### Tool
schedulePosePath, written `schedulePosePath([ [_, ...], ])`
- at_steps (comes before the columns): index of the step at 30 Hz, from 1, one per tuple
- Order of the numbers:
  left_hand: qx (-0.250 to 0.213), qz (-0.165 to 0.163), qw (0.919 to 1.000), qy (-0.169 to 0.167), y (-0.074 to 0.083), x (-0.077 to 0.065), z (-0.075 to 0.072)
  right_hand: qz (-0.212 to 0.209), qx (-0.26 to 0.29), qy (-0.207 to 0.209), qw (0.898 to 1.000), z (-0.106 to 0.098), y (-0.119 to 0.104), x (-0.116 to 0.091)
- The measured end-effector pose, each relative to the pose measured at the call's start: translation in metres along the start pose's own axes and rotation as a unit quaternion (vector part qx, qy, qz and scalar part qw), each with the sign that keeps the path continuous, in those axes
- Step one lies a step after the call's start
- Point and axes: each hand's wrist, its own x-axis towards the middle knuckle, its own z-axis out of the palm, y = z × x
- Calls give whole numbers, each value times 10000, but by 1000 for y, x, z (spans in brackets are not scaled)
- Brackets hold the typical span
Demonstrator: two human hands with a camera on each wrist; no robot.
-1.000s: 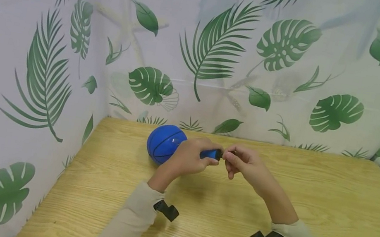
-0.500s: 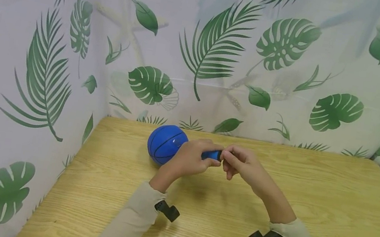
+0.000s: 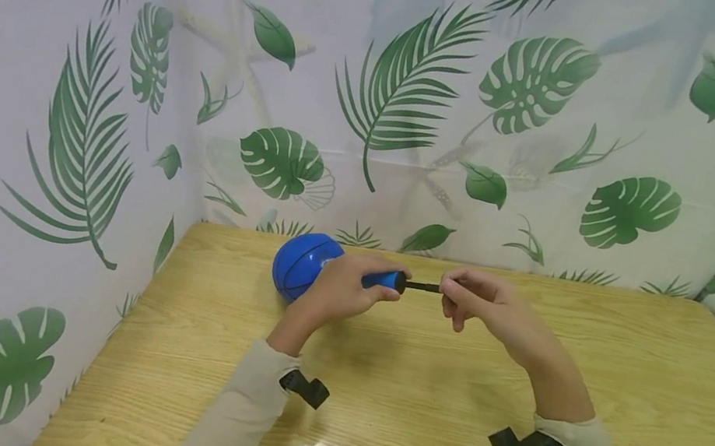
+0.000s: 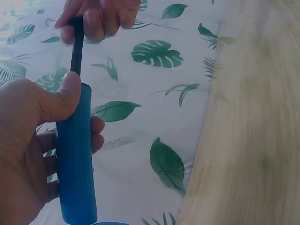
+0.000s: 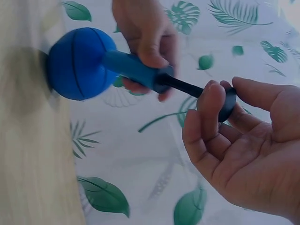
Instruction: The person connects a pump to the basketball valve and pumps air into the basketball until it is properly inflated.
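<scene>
My left hand grips the blue barrel of a small ball pump, fingers wrapped round it and thumb near its black-capped end. A thin black rod sticks out of the barrel toward the right. At the rod's outer end, the fingers of my right hand hold the round black handle. A blue ball with black lines rests on the table left of the left hand, partly covered by it. In the right wrist view the barrel's far end meets the ball; its nozzle cannot be seen.
The wooden table runs beneath both arms. Leaf-printed cloth hangs along its back and left edges. Black camera mounts sit on both sleeves.
My right hand has moved right with the handle, drawing the black rod out of the barrel. The left hand, pump barrel and ball have shifted slightly left.
</scene>
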Motion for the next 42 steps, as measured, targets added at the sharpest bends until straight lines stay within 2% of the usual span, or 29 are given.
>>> schedulePosePath([
  [4,-198,-169,9995,186,-4,-1,-7,-374,-43,160,9992,-12,-9,-9],
  [7,-332,-162,9992,173,-5,-1,-7,-512,-47,228,9984,-17,-13,-13],
  [15,-143,-94,9998,87,-7,2,1,-413,154,338,9985,-16,-11,-13],
  [22,-58,21,10000,69,0,2,6,-339,251,226,9989,-6,-6,-4],
  [31,174,351,9992,-46,8,4,18,324,211,215,9990,19,6,9],
  [42,508,594,9969,-46,11,2,21,314,195,226,9991,34,12,16],
])
